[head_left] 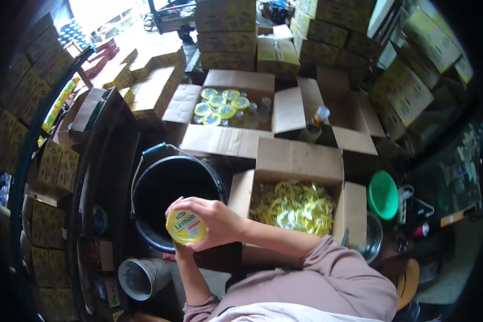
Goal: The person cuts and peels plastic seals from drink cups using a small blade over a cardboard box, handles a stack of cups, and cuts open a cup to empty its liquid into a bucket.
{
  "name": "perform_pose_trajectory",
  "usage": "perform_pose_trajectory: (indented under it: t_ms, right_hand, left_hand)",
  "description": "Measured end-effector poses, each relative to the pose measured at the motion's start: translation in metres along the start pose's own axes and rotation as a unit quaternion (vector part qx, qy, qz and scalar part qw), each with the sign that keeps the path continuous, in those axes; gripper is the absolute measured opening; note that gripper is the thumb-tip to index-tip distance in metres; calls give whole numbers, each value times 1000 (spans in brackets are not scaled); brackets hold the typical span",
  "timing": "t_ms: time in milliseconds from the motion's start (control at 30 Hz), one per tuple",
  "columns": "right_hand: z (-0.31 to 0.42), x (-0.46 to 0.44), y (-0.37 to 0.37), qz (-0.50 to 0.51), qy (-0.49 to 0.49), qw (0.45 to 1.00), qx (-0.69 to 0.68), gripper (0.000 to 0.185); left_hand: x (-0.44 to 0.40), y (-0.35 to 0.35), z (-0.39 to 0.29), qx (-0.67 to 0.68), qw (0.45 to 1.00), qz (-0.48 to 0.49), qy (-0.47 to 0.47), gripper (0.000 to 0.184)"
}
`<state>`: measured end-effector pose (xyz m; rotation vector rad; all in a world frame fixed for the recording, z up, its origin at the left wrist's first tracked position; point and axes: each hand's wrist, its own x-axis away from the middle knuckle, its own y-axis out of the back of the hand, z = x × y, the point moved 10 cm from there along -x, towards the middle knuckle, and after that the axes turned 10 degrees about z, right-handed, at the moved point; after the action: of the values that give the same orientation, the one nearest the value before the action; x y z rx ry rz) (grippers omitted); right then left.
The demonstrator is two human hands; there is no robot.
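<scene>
While the right hand (218, 219) grips the round Lemon-printed lid (187, 226), fingers curled about its edge, the left hand (183, 248) sits beneath, mostly hidden; its closure cannot be told. From the lid: black bucket (163, 185) behind, toward 12 o'clock; carton (300, 161) of yellow strips (265, 201), 3 o'clock; farther box (220, 140) of yellow-lidded cups (226, 111), 1 o'clock.

Right hand (219, 220) is curled, fingers (193, 203) bent; left hand (182, 251), mostly hidden, is held below those fingers, forearm (194, 280) raised.
</scene>
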<state>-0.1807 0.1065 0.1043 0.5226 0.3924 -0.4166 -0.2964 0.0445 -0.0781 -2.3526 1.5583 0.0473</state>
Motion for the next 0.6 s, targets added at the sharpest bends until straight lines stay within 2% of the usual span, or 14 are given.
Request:
perform_pose_trajectory:
  t_ms: [100, 133, 167, 200, 233, 267, 300, 333, 367, 400, 433, 500, 533, 600]
  right_hand:
    - [-3, 18, -24, -33, -31, 994, 100, 64]
    - [7, 24, -21, -57, -19, 991, 123, 63]
    - [16, 32, -17, -80, -10, 986, 146, 62]
    - [16, 44, -12, -102, -12, 991, 85, 52]
    - [18, 61, -2, -160, -1, 984, 77, 40]
    - [13, 82, 7, -205, -28, 975, 86, 34]
    - [12, 106, 20, -249, -50, 962, 97, 28]
    - [23, 133, 39, -305, -75, 931, 187, 23]
    - [1, 171, 53, -371, -146, 910, 115, 28]
    - [26, 194, 71, -382, -143, 861, 304, 30]
    - [22, 237, 88, -440, -176, 824, 311, 29]
    - [32, 330, 108, -507, -308, 662, 458, 20]
    - [37, 382, 109, -571, -349, 585, 459, 17]
    - [28, 482, 103, -654, -453, 476, 376, 24]
  left_hand:
    - [12, -5, 22, 367, 923, 103, 51, 60]
    - [14, 7, 31, 249, 963, -5, 99, 67]
    - [10, 10, 21, 139, 989, 3, 52, 64]
    - [7, 14, 10, 27, 1000, -2, 7, 65]
    - [5, -2, -21, -211, 974, 21, -77, 69]
    - [2, -6, -40, -347, 931, -47, -103, 75]
    - [2, -15, -62, -394, 907, -57, -136, 72]
    - [1, -12, -66, -358, 921, -80, -128, 67]
    - [1, -9, -69, -322, 933, -106, -118, 63]
    - [0, -9, -68, -312, 940, -120, -68, 64]
    - [-1, -10, -67, -305, 944, -105, -64, 63]
    - [-4, -9, -64, -290, 952, -81, -60, 63]
    - [-5, -10, -65, -329, 937, -60, -100, 60]
    - [-8, -33, -85, -362, 922, -8, -136, 57]
